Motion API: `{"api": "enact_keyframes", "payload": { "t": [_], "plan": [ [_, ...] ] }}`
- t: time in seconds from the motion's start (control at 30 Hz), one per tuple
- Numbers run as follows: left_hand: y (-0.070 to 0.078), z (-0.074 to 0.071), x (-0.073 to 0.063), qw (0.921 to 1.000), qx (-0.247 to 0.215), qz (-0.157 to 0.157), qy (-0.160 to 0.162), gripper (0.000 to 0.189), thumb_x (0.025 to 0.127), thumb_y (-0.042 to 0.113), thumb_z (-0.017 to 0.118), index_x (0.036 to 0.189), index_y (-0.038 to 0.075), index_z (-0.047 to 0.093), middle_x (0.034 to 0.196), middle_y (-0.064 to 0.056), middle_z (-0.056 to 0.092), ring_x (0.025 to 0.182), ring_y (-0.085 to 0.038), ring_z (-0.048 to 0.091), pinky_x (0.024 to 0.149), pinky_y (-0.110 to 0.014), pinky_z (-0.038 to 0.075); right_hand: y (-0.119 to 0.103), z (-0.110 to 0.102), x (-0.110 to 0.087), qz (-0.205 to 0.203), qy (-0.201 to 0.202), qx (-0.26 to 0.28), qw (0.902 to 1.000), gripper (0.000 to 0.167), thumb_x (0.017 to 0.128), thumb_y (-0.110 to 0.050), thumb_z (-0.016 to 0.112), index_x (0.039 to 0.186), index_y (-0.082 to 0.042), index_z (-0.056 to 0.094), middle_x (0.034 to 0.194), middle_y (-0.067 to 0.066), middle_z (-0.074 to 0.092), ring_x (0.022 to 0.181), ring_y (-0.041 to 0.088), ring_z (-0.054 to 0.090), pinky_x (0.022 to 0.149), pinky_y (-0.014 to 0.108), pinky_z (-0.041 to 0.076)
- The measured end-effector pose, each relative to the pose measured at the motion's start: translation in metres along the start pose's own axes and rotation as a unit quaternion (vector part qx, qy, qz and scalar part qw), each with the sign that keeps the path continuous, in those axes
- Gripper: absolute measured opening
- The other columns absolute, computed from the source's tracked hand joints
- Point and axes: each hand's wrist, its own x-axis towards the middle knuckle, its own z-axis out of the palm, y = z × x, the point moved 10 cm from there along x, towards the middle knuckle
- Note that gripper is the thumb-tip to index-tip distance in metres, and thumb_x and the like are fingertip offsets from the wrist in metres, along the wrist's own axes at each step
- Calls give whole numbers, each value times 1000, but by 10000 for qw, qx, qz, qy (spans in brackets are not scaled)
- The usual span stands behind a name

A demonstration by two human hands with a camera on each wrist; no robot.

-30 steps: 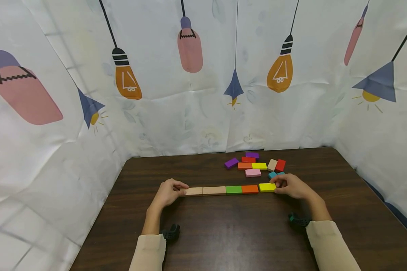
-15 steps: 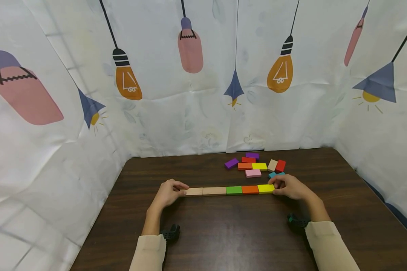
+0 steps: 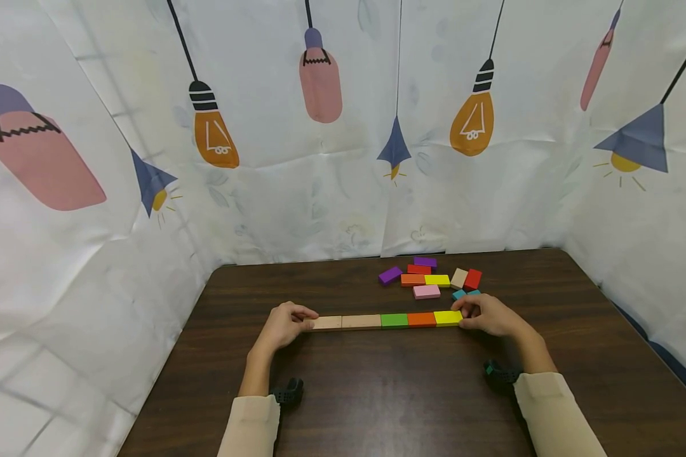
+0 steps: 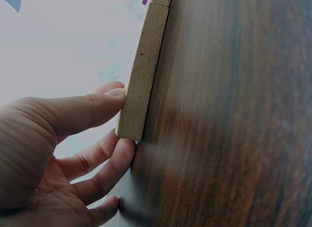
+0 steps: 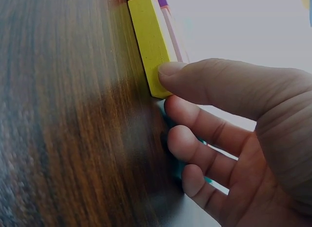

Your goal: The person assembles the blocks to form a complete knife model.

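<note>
A straight row of flat blocks lies across the table: two plain wooden blocks (image 3: 327, 324), a green block (image 3: 394, 321), an orange block (image 3: 421, 320) and a yellow block (image 3: 448, 318), set end to end. My left hand (image 3: 282, 326) pinches the outer end of the leftmost wooden block (image 4: 144, 71), its thumb on the edge and a fingertip at the end face. At the other end, my right hand (image 3: 491, 315) holds the yellow block (image 5: 150, 41) between thumb and fingers. The yellow block's inner end meets the orange one.
Behind the row lie loose blocks: purple (image 3: 390, 275), red (image 3: 472, 279), pink (image 3: 426, 292), yellow (image 3: 437, 280), plain wood (image 3: 459, 278) and blue (image 3: 459, 295). The blue ones sit close behind my right fingertips. A patterned curtain (image 3: 343, 190) hangs beyond the dark table (image 3: 377, 393).
My right hand has slid the yellow block left, closing the small gap to the orange block. My left hand has stayed at the row's left end.
</note>
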Motion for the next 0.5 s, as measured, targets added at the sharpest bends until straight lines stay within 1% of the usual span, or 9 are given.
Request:
{"api": "enact_keyframes", "payload": {
  "t": [0.5],
  "plan": [
    [1, -1, -1, 10000, 60, 23, 40, 12, 91, 12, 77, 100, 19, 82, 102, -4, 65, 87, -17, 63, 78, -36, 56, 1, 0, 1, 31, -7, -55, 10000, 27, 92, -16, 76, 117, -8, 70, 94, 3, 60, 79, 16, 52, 68, 24, 47]
  ]
}}
